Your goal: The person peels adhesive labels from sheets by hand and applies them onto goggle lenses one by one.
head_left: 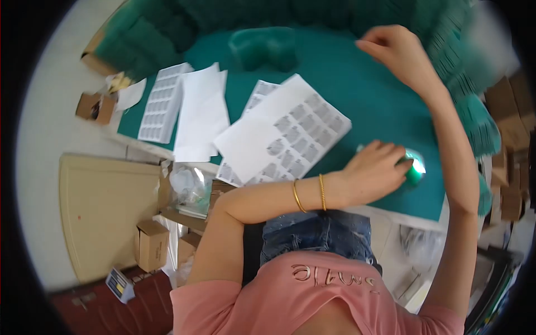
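While the left hand (375,172) is clamping a shiny thing (415,168) under its fingers, maybe steadying it, the right hand (397,56) is hovering. I can't tell its grip.

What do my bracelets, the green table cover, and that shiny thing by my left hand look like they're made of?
Bracelets: gold-coloured metal, polished, going by their yellow glints; solid or plated, unclear.
Table cover: even, matte green, perhaps cloth or a rubbery mat.
Shiny thing by your left hand: glossy green, possibly plastic, judging by the bright glare; too blurred to be sure.
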`<state>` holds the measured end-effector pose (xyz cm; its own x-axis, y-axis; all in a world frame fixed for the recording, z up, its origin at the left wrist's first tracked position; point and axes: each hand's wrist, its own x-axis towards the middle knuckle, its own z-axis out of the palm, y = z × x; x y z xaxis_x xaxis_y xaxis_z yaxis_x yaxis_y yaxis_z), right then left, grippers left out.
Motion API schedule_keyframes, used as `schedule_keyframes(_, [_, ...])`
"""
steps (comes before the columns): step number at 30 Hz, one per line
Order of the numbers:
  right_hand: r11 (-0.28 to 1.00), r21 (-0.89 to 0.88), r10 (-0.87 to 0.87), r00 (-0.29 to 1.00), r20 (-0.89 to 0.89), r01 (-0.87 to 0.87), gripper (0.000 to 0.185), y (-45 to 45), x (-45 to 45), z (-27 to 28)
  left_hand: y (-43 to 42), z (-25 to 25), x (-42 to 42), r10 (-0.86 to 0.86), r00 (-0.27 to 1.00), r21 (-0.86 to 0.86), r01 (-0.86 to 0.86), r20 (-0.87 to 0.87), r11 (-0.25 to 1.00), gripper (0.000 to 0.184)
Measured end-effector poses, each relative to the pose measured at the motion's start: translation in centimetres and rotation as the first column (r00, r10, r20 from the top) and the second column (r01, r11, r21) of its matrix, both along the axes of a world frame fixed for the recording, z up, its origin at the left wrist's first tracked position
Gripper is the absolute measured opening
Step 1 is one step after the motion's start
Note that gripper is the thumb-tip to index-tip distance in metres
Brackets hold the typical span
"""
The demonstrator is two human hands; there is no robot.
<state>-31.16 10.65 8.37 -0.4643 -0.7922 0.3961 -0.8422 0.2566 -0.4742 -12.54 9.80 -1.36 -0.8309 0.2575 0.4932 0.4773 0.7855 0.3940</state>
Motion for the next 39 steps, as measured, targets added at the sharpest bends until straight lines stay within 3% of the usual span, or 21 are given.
schedule_keyframes(1, [0.994, -0.055, 0.086, 0.991, -0.104, -0.092, 0.019, -4.1, -1.0, -1.0, -0.6, 0.3, 0.6, 0.026, 1.0, 0.013, -0.026, 0.001, 1.0, 0.031])
schedule_keyframes(3, [0.99, 0.01, 0.141, 0.983, -0.118, -0.14, 0.017, -11.7, -2.0, -2.5, -1.9, 1.0, 1.8, 0.077, 0.997, 0.056, -0.077, -0.007, 0.995, 0.03])
schedule_keyframes(7, [0.982, 0.121, 0.168, 0.963, -0.211, -0.145, 0.03, -21.9, -2.3, -5.4, -6.0, 1.9, 4.6, 0.213, 0.977, 0.152, -0.21, -0.007, 0.966, 0.028])
schedule_keyframes(8, [0.97, 0.219, 0.148, 0.971, -0.189, -0.105, 0.033, -23.3, -1.8, -5.2, -7.2, 2.0, 5.4, 0.244, 0.97, 0.159, -0.241, -0.002, 0.958, 0.028])
schedule_keyframes(9, [0.968, 0.222, 0.156, 0.97, -0.189, -0.112, 0.033, -24.2, -1.5, -5.0, -8.2, 1.9, 6.0, 0.276, 0.961, 0.159, -0.277, 0.03, 0.947, 0.027])
schedule_keyframes(11, [0.903, 0.423, 0.177, 0.964, -0.199, -0.079, 0.033, -25.4, -0.9, -4.6, -10.4, 1.2, 6.8, 0.333, 0.94, 0.175, -0.341, 0.07, 0.924, 0.025])
schedule_keyframes(15, [0.905, 0.425, 0.111, 0.958, -0.264, 0.012, 0.033, -25.5, 0.2, -3.6, -14.3, 0.3, 7.7, 0.393, 0.868, 0.312, -0.481, 0.305, 0.819, 0.026])
schedule_keyframes(19, [0.936, 0.351, 0.147, 0.931, -0.333, -0.022, 0.032, -25.9, -0.6, -3.0, -17.3, -0.3, 7.6, 0.514, 0.792, 0.301, -0.604, 0.331, 0.738, 0.033])
schedule_keyframes(21, [0.941, 0.334, 0.147, 0.962, -0.23, -0.064, 0.024, -25.8, -1.2, -1.7, -18.0, -0.4, 7.2, 0.566, 0.769, 0.253, -0.635, 0.297, 0.73, 0.036])
schedule_keyframes(22, [0.928, 0.361, 0.191, 0.947, -0.258, -0.089, 0.023, -25.6, -1.6, -1.7, -18.3, -0.5, 7.0, 0.611, 0.748, 0.205, -0.661, 0.261, 0.722, 0.039])
schedule_keyframes(24, [0.883, 0.038, 0.46, 0.847, -0.266, -0.467, 0.023, -23.2, -4.1, -2.2, -18.9, -1.1, 6.1, 0.625, 0.734, 0.146, -0.672, 0.267, 0.726, 0.05])
schedule_keyframes(25, [0.862, 0.004, 0.495, 0.84, -0.224, -0.507, 0.024, -21.5, -3.0, -0.4, -19.0, -1.5, 5.7, 0.629, 0.724, 0.1, -0.675, 0.283, 0.731, 0.053])
schedule_keyframes(26, [0.951, 0.299, 0.177, 0.934, -0.31, -0.081, 0.027, -20.6, -1.6, 1.2, -19.2, -1.9, 5.2, 0.62, 0.718, 0.067, -0.669, 0.315, 0.74, 0.061])
schedule_keyframes(28, [0.959, 0.234, 0.227, 0.927, -0.298, -0.16, 0.028, -13.6, 0.8, 3.7, -18.9, -2.5, 4.6, 0.625, 0.723, -0.004, -0.653, 0.295, 0.757, 0.068])
schedule_keyframes(29, [0.951, 0.276, 0.19, 0.97, -0.153, -0.143, 0.028, -9.6, 2.8, 5.1, -18.8, -2.4, 4.4, 0.623, 0.696, -0.05, -0.652, 0.356, 0.757, 0.072])
schedule_keyframes(30, [0.901, 0.433, 0.029, 0.999, -0.03, -0.013, 0.026, -6.2, 5.9, 7.0, -19.0, -2.8, 4.1, 0.611, 0.709, -0.058, -0.635, 0.352, 0.771, 0.071])
schedule_keyframes(31, [0.961, 0.248, 0.128, 0.992, -0.014, -0.121, 0.029, -1.5, 2.7, 2.9, -19.3, -3.2, 3.9, 0.601, 0.721, -0.069, -0.619, 0.346, 0.782, 0.07])
schedule_keyframes(33, [0.916, 0.399, 0.064, 0.997, -0.047, -0.04, 0.032, 4.6, 5.7, 3.2, -19.8, -2.4, 3.5, 0.555, 0.695, -0.05, -0.602, 0.457, 0.797, 0.074])
schedule_keyframes(35, [0.88, 0.474, 0.015, 0.998, 0.055, -0.039, 0.031, 8.7, 7.6, 2.2, -20.1, -2.3, 3.0, 0.536, 0.68, -0.069, -0.586, 0.5, 0.807, 0.074])
schedule_keyframes(37, [0.868, 0.497, -0.053, 0.997, 0.057, 0.018, 0.03, 10.9, 8.7, 0.5, -20.0, -1.2, 2.5, 0.491, 0.597, -0.059, -0.596, 0.635, 0.801, 0.071])
schedule_keyframes(39, [0.861, 0.509, -0.046, 0.997, 0.069, 0.004, 0.03, 11.8, 9.1, -0.6, -19.8, -1.3, 2.0, 0.483, 0.588, -0.048, -0.602, 0.648, 0.797, 0.069])
